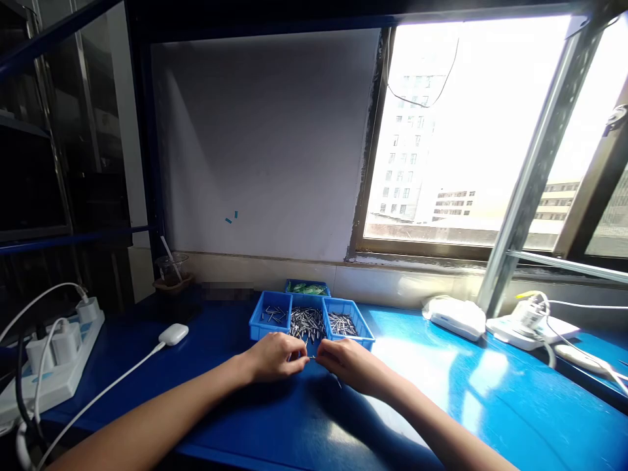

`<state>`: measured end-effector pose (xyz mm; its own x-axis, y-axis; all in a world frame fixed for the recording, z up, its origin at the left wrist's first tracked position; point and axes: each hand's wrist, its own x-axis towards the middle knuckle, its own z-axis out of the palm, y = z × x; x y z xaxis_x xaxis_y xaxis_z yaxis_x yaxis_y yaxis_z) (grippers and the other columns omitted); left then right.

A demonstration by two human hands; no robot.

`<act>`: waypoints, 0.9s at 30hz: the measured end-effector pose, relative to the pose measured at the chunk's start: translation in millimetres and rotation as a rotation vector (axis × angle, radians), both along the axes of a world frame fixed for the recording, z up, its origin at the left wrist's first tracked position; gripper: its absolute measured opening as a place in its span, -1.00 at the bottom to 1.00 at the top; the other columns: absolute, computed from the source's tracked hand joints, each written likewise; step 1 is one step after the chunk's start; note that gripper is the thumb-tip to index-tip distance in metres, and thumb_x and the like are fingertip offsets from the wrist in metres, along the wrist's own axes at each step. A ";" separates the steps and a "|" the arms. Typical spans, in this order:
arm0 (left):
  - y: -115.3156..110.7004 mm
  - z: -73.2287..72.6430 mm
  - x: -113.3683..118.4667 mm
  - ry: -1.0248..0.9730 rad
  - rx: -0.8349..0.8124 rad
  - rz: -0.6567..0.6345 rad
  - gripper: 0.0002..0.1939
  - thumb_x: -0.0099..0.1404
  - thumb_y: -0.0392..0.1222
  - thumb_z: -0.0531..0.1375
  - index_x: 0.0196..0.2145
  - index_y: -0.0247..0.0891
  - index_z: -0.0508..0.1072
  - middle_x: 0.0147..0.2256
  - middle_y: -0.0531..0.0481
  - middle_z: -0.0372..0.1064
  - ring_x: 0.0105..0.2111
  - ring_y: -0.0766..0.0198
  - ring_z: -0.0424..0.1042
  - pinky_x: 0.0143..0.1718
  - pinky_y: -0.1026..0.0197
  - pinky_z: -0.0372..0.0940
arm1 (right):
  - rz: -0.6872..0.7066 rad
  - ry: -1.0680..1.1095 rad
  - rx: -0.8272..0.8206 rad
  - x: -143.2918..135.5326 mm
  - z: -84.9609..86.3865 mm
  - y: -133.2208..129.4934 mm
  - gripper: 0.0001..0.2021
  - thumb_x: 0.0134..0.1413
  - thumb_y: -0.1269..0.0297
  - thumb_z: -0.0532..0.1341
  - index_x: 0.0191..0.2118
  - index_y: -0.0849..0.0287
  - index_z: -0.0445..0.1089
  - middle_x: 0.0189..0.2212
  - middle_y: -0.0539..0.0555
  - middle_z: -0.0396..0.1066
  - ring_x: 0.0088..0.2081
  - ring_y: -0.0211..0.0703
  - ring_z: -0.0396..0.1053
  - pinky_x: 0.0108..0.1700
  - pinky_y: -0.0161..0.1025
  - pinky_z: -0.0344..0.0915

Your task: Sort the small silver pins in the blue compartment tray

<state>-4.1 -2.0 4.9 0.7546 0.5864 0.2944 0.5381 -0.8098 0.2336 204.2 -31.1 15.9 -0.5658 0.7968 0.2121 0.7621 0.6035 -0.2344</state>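
My left hand (280, 356) is closed in a pinch just in front of the blue bins. Facing it, my right hand (349, 364) is pinched too. A thin metal pin (312, 357) spans the small gap between the fingertips, gripped at both ends. Another slim piece (339, 384) juts out below my right hand; its kind is unclear. Behind the left hand stands a blue bin (255, 325) with a few loose pins (273, 314). A dense heap of pins (307, 323) lies in the middle, and more pins (342, 324) fill the right-hand blue bin (366, 331).
Green packets (308, 288) sit in a rear blue bin (289, 284). On the blue table (245, 432), a white earphone case (173, 334) with a cable and a power strip (73, 366) lie left. A drink cup (171, 268), white pouch (456, 317) and second power strip (515, 330) stand farther back.
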 end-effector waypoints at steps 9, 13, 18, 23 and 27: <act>1.0 -0.8 -1.9 0.048 0.093 -0.038 -0.84 0.34 -0.21 0.09 -0.36 -0.28 0.42 -0.43 0.01 0.42 -0.45 0.29 0.37 -0.42 0.31 0.16 | -0.004 -0.028 0.000 -1.2 -5.3 0.6 -0.84 0.17 0.31 0.11 -0.33 0.16 0.43 -0.47 0.03 0.46 -0.44 -0.19 0.38 -0.43 -0.33 0.13; 0.0 -0.6 -1.0 0.122 0.127 -0.008 -0.75 0.36 -0.19 0.04 -0.46 -0.28 0.36 -0.47 0.00 0.41 -0.48 0.26 0.38 -0.47 0.30 0.12 | -0.011 0.050 0.019 -1.1 2.2 -3.4 -0.77 0.24 0.30 0.03 -0.28 0.18 0.42 -0.42 0.09 0.47 -0.40 -0.16 0.39 -0.37 -0.31 0.17; -3.7 -0.3 -0.2 0.136 0.112 -0.050 -0.70 0.37 -0.19 0.02 -0.51 -0.26 0.31 -0.52 0.04 0.38 -0.52 0.30 0.36 -0.51 0.31 0.07 | 0.088 0.167 -0.087 -2.9 7.5 -7.2 -0.71 0.27 0.33 -0.05 -0.25 0.19 0.42 -0.45 0.05 0.45 -0.43 -0.21 0.36 -0.35 -0.32 0.21; -2.9 -3.7 0.1 0.142 0.134 -0.035 -0.67 0.37 -0.17 0.01 -0.54 -0.27 0.31 -0.55 0.05 0.37 -0.54 0.31 0.33 -0.53 0.30 0.04 | 0.095 0.177 -0.109 -3.3 5.5 -4.9 -0.71 0.25 0.33 -0.03 -0.33 0.17 0.42 -0.51 0.00 0.43 -0.48 -0.25 0.34 -0.38 -0.34 0.21; -1.8 -4.4 0.0 0.125 0.148 -0.052 -0.66 0.39 -0.18 -0.02 -0.54 -0.27 0.31 -0.55 0.07 0.37 -0.55 0.33 0.32 -0.54 0.30 0.01 | 0.116 0.179 -0.060 -2.3 3.8 -3.8 -0.71 0.26 0.31 -0.04 -0.29 0.19 0.42 -0.49 0.03 0.45 -0.46 -0.22 0.36 -0.36 -0.32 0.22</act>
